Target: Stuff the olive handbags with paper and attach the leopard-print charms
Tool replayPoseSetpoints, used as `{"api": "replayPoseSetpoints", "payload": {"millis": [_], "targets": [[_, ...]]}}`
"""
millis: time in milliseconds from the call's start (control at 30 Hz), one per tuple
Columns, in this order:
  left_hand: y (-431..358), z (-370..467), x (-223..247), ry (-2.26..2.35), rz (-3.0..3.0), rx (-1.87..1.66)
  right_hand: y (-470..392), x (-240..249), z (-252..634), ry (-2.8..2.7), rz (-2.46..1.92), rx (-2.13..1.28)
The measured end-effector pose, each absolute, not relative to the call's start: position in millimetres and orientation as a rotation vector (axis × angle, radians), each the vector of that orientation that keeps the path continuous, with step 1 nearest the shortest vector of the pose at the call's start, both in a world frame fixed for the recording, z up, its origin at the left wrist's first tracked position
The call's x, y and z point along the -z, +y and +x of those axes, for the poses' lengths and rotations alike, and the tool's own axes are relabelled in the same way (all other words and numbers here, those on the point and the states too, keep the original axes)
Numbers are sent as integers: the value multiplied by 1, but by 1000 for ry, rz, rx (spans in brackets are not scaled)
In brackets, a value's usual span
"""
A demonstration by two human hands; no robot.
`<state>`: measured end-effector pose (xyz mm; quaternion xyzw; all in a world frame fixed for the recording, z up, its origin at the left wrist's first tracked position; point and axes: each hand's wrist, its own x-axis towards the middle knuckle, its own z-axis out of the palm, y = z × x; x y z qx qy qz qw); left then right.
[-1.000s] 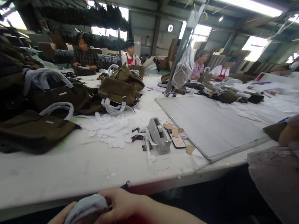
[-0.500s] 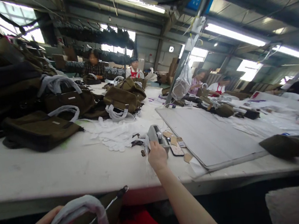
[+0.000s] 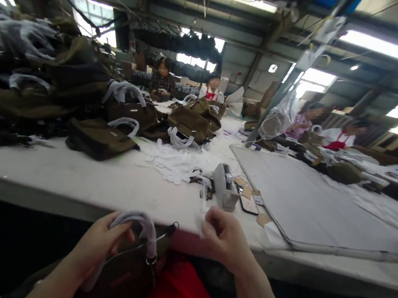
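My left hand (image 3: 105,240) is closed round the handle (image 3: 150,232) of a dark olive handbag (image 3: 126,269). White wrapping covers the handle, and a metal clasp hangs at its base. The bag rests on my lap against something red, below the table's front edge. Thumb and forefinger of my right hand (image 3: 226,237) are pinched together near that edge. A pale, see-through strip of tape (image 3: 201,223) shows blurred at those fingertips. Just beyond stands a grey tape dispenser (image 3: 225,191), apart from the hand. Small dark metal-looking pieces (image 3: 207,189) lie to its left.
A phone (image 3: 248,205) and tan tags (image 3: 247,192) lie right of the dispenser. Farther right is a large white board (image 3: 299,194). White cut pieces (image 3: 171,162) and olive bags (image 3: 101,137) cover the table's far left side. People sit beyond a slanted post (image 3: 277,105).
My right hand has left the tape dispenser and drawn back toward me, fingers pinched. My left hand still grips the handle, with the bag now farther into view. The camera has turned left.
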<state>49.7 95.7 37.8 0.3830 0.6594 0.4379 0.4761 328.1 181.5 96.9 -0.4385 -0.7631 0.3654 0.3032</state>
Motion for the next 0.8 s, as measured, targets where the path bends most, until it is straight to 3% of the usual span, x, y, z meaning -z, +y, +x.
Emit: {"api": "replayPoseSetpoints", "payload": {"millis": [133,233,367,500,633,800], "targets": [[96,60,-41,1511,900,-1051,145,-49,280,-1910,-1009,-2159],[95,63,-38,1579,910,-995,128,-12,239,-1360,-863,-2545],[92,65,-43,1736,1075,-985,128,-5,203,-568,-1037,-2579],[86,65,-53,1731,1209,-914,143,-23,189,-299,-1101,-2555],[85,58,-52,1731,1239,-812,149,-20,188,-520,-992,-2488],[91,43,-42,1716,1035,-943,141,2,210,-1343,-875,-2144]]}}
